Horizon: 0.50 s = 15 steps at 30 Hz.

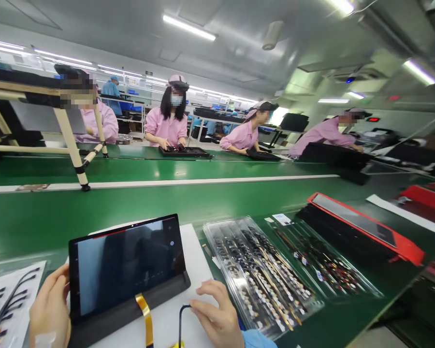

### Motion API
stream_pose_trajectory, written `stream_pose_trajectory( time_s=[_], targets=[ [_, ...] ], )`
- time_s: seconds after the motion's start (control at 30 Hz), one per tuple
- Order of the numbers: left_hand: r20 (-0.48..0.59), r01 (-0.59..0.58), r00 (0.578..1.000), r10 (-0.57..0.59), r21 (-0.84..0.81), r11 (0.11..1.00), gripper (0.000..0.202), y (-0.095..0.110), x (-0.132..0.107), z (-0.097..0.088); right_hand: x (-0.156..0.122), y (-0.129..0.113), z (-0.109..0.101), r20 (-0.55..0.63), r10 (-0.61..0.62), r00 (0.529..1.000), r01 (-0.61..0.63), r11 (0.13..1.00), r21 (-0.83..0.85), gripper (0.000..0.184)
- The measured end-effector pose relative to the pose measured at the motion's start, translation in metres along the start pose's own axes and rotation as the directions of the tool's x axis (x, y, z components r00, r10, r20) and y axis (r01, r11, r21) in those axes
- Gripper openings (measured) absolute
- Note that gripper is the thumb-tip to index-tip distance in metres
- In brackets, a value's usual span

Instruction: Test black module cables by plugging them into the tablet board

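Note:
My left hand (52,302) grips the left edge of a tablet (130,266), whose lit screen shows a dark picture with camera-style icons. The tablet leans up on a dark grey panel (126,314). From beneath its lower edge a gold flex cable (144,311) runs down towards me. My right hand (217,314), in a blue sleeve, pinches the end of a thin black cable (181,321) between thumb and finger, just right of the gold cable. Under all this lies a white foam sheet (199,256). Where the black cable leads at the bottom is cut off.
Right of the sheet, clear plastic trays (257,275) hold many small cable parts. Beyond them lies a red-edged tray (362,227) with a glass panel. Bagged black cables (10,299) lie at left. Across the green bench (217,193), several people in pink work; a pipe stand (70,140) rises at left.

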<state>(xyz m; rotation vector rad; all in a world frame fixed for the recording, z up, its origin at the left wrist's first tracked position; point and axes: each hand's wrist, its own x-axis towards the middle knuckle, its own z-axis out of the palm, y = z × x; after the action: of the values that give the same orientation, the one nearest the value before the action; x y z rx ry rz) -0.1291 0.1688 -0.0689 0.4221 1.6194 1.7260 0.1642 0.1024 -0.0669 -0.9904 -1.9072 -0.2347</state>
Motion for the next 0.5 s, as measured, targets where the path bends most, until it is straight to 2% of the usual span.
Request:
stream_pose_trajectory(
  time_s=[0.03,0.17,0.37,0.5],
  targets=[
    [-0.012,0.037,0.999,-0.038,-0.036,0.999,0.035,0.001,-0.001,0.001,0.0,0.0,0.0,0.001,-0.001,1.0,0.001,1.0,0.005,0.013],
    [-0.033,0.044,0.998,-0.046,-0.051,0.998,0.028,0.004,-0.006,0.004,-0.001,0.0,0.0,0.001,0.002,1.0,-0.002,1.0,0.019,0.014],
    [0.008,-0.005,1.0,0.005,-0.033,0.999,0.016,0.002,-0.01,0.005,-0.002,0.001,0.001,0.004,0.016,1.0,-0.016,1.0,0.026,0.013],
    [0.046,-0.079,0.996,0.078,0.038,0.996,0.016,-0.011,0.0,-0.004,-0.003,0.001,0.001,-0.002,0.021,1.0,-0.021,1.0,0.017,0.012]
  ],
)
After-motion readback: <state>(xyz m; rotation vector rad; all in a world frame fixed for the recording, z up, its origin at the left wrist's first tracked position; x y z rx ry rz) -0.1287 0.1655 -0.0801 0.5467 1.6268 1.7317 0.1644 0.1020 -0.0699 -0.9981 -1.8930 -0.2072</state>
